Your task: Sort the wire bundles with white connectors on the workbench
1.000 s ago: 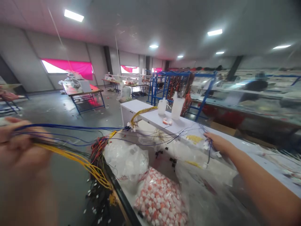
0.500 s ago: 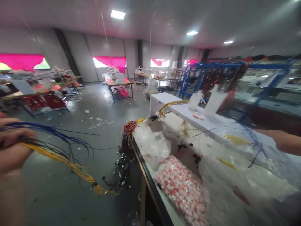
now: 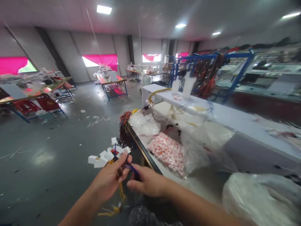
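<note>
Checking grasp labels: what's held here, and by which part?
Both hands hold one wire bundle. The left hand pinches it just below the white connectors; the right hand grips the blue wires beside it. Yellow wires hang below.

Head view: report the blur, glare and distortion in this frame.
Head view: the right edge smears with motion blur, so the clear plastic bag there is soft; the left hand, right hand and white connectors read fairly sharp. Ceiling lights and pink-shaded windows blow out, with a glare patch on the floor. Wide-angle lens bends walls and workbench.
</note>
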Demonstrator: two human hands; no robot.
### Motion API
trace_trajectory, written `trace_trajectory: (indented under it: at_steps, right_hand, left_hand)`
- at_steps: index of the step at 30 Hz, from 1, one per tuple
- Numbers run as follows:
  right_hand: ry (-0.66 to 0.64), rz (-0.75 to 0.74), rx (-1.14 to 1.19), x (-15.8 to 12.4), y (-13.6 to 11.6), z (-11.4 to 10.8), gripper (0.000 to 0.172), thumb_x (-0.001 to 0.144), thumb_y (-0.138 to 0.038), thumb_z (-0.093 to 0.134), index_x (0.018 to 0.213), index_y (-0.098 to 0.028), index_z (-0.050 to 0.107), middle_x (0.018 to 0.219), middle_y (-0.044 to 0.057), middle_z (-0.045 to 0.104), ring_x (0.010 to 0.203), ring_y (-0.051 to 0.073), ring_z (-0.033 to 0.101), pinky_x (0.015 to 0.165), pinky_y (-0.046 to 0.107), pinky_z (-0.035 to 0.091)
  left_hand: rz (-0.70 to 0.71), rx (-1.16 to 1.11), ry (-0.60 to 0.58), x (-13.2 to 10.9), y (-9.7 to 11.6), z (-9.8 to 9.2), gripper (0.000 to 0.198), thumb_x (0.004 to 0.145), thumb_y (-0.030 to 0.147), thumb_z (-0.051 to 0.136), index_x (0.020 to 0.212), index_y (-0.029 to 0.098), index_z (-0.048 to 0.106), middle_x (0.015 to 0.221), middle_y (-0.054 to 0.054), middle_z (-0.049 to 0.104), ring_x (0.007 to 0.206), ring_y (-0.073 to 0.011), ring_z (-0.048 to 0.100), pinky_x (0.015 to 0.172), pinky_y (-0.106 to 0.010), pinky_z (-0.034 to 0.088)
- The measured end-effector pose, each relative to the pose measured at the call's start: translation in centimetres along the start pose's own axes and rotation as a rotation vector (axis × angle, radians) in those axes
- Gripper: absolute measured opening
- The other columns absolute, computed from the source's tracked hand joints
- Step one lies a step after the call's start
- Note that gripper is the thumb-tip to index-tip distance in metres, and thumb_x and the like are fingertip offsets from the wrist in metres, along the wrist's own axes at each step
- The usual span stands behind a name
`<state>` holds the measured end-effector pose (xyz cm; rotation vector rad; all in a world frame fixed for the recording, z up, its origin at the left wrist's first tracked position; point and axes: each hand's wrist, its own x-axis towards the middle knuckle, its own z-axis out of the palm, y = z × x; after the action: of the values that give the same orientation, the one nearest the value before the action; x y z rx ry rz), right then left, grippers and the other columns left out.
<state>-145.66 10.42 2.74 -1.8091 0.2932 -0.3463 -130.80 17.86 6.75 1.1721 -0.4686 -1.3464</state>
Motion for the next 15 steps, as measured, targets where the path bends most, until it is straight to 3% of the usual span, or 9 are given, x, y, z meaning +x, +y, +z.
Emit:
trace_trajectory:
  at_steps: [3,6,9,11,13,15]
  right_hand:
    - [0.125,0.164,0.125,-5.3,2.7,3.8,0.039,0.09,-0.052,0.046,0.099,-0.018,0.061,0.074,-0.001,0.054,0.064,0.009,0.044,0.058,0.021,0.037]
    - [0.332,0.265,0.37,-9.2,3.9,4.9,0.046,0.088,-0.061,0.04,0.086,-0.017,0.055,0.058,-0.006,0.038,0.051,0.007,0.031,0.047,0.02,0.024]
    - [0.62,0.274,0.399,-11.7,4.4,4.7,0.048,0.088,-0.064,0.036,0.084,-0.019,0.052,0.061,-0.004,0.044,0.053,0.009,0.039,0.051,0.022,0.031]
    - [0.797,0.265,0.292,-13.2,4.5,4.4,0.049,0.089,-0.065,0.035,0.082,-0.019,0.052,0.069,-0.001,0.052,0.063,0.011,0.048,0.059,0.023,0.038]
    - [0.87,0.3,0.244,-14.7,4.2,4.4,0.05,0.088,-0.066,0.034,0.083,-0.019,0.051,0.067,-0.001,0.051,0.06,0.011,0.046,0.057,0.024,0.037]
    - [0.819,0.339,0.228,-15.8,3.5,5.0,0.051,0.089,-0.066,0.03,0.083,-0.02,0.051,0.061,-0.003,0.047,0.053,0.01,0.041,0.052,0.023,0.033]
  left_hand:
    - [-0.027,-0.05,0.092,-2.0,-4.4,-1.5,0.046,0.073,0.03,0.076,0.113,0.023,0.055,0.093,-0.002,0.062,0.045,-0.0005,0.037,0.036,-0.011,0.025]
    - [-0.236,-0.218,0.028,-3.4,-8.3,-2.2,0.043,0.078,0.03,0.072,0.117,0.021,0.055,0.096,-0.005,0.063,0.04,0.0021,0.031,0.034,-0.01,0.026]
    - [-0.397,-0.382,0.025,-4.0,-10.5,-2.0,0.027,0.087,0.02,0.061,0.114,0.017,0.059,0.104,-0.008,0.064,0.036,0.0046,0.026,0.032,-0.01,0.025]
    - [-0.429,-0.405,0.056,-3.8,-11.3,-1.6,0.02,0.088,0.015,0.055,0.107,0.015,0.062,0.086,-0.004,0.065,0.031,0.0043,0.021,0.029,-0.011,0.021]
    - [-0.432,-0.321,0.035,-3.2,-12.0,-1.0,0.018,0.084,0.017,0.06,0.101,0.017,0.065,0.072,-0.001,0.062,0.033,0.0003,0.035,0.03,-0.012,0.025]
    - [-0.447,-0.176,-0.1,-2.3,-12.9,-0.2,0.025,0.077,0.027,0.069,0.102,0.025,0.067,0.083,-0.005,0.066,0.057,-0.011,0.061,0.041,-0.016,0.042]
